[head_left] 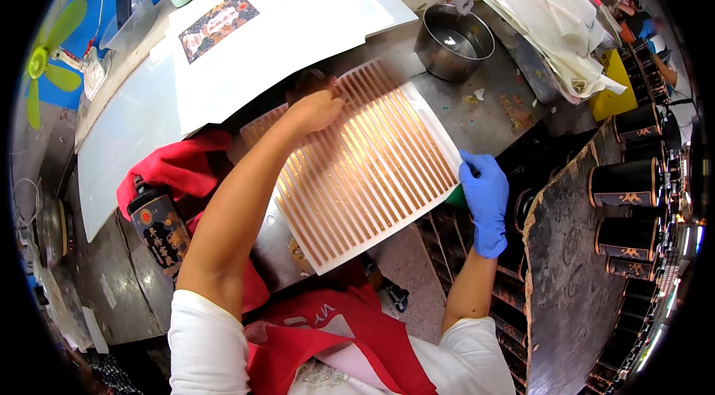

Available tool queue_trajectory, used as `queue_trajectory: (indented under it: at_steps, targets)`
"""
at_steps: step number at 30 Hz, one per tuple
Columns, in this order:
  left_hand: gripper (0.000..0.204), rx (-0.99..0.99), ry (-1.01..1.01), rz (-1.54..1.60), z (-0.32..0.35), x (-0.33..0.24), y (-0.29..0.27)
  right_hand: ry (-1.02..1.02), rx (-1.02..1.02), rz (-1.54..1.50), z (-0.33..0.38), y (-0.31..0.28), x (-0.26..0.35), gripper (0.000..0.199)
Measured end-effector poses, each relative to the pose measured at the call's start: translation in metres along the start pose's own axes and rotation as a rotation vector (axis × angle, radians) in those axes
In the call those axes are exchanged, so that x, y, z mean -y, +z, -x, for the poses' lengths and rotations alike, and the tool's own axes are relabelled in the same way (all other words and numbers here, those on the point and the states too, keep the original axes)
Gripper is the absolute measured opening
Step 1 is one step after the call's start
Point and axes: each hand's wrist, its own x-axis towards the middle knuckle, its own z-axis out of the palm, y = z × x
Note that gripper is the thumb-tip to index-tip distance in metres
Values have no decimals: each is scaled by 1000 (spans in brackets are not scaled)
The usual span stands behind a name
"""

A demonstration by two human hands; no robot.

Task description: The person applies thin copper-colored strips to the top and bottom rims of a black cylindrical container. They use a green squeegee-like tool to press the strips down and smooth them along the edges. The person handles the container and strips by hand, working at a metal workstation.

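A white sheet with rows of gold-brown stripes is tilted over the metal worktop in front of me. My right hand, in a blue glove, pinches this striped sheet at its right corner. My bare left hand reaches across to its far left edge, fingers curled and slightly blurred. Something dark shows by those fingertips, but I cannot make out what they grip. Left of my left forearm, a black bottle with a decorated label lies tilted against a red cloth.
White paper sheets with a printed dark label lie beyond. A metal pot of liquid stands far right, near crumpled translucent sheets. Black decorated containers line the right, beyond a worn board. A green fan stands far left.
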Motion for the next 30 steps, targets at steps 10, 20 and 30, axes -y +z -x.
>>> queue_trajectory:
  at_steps: [10,20,30]
  targets:
    - [35,34,-115,-85,-25,-4,-7,56,55,34,-3,2,-3,30]
    - [31,88,57,121,-26,5,-2,68,31,19,0,9,3,34]
    - [35,104,-69,58,-4,5,-13,164,136,-269,7,18,4,33]
